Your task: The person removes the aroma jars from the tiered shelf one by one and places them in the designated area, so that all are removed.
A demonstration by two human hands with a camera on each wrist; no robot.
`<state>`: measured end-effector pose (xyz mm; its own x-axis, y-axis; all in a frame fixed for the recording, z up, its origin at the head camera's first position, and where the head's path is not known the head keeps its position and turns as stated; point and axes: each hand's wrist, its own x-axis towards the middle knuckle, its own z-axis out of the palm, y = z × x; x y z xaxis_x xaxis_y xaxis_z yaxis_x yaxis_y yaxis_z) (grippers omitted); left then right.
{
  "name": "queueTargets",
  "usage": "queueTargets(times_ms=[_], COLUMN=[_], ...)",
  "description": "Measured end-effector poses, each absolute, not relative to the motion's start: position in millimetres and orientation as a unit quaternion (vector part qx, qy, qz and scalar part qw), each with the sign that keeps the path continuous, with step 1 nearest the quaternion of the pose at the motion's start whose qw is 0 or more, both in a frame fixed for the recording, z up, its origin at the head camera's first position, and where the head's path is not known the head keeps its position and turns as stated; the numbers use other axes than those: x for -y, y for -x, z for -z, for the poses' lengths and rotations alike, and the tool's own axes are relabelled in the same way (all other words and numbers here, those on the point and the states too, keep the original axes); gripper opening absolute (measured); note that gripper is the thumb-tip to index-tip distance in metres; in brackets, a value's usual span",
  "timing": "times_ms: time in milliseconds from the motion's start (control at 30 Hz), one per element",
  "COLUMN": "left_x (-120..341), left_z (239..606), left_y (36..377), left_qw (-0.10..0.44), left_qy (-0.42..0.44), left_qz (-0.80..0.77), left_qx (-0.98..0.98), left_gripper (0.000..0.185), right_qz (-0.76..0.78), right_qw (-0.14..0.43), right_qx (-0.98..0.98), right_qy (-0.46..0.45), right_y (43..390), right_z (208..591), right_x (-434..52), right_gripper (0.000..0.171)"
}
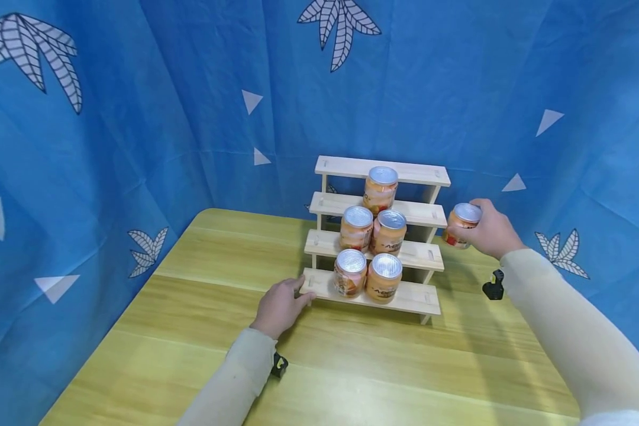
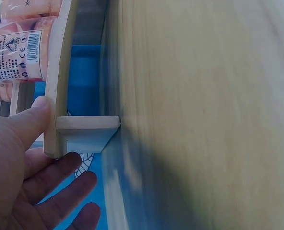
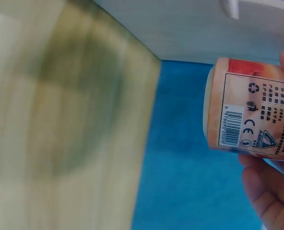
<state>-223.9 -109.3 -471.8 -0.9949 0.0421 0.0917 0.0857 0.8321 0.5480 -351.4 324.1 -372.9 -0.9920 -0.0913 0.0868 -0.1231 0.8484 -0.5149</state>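
A pale wooden stepped rack [image 1: 426, 299] stands on the yellow wooden table [image 1: 202, 307] and carries several orange cans with silver lids [image 1: 387, 232]. My left hand [image 1: 281, 306] rests on the table at the rack's lowest step, thumb against its left end [image 2: 53, 124], fingers fairly straight. My right hand [image 1: 489, 229] grips another orange can [image 1: 461, 224] in the air just right of the rack, level with its upper steps. In the right wrist view that can's label and barcode [image 3: 250, 127] show, with fingers curled round it.
Blue cloth with white leaf and triangle prints [image 1: 138, 118] hangs close behind and on both sides of the table. The rack sits toward the back middle. Bare tabletop stretches in front and to the left.
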Motion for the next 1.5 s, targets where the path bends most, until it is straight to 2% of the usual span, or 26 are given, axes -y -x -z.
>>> queueTargets(times_ms=[667,1200,1500], left_x=[108.9,108.4,109.2], left_z=[471.4,477.0,474.5], left_y=[222.1,222.1,223.4], left_qw=[0.04,0.048,0.042], left_qy=[0.038,0.041,0.032], left_qz=[0.289,0.285,0.289], left_qx=[0.956,0.956,0.956], left_gripper=[0.062,0.061,0.062], right_qz=[-0.269,-0.276,-0.282], right_qw=[0.016,0.028,0.002], right_qx=[0.961,0.958,0.957], right_qy=[-0.055,-0.076,-0.062], right_y=[344.1,343.4,345.3], right_z=[435.8,467.8,466.6], right_x=[-321.8,-316.1,-308.8], right_gripper=[0.1,0.076,0.086])
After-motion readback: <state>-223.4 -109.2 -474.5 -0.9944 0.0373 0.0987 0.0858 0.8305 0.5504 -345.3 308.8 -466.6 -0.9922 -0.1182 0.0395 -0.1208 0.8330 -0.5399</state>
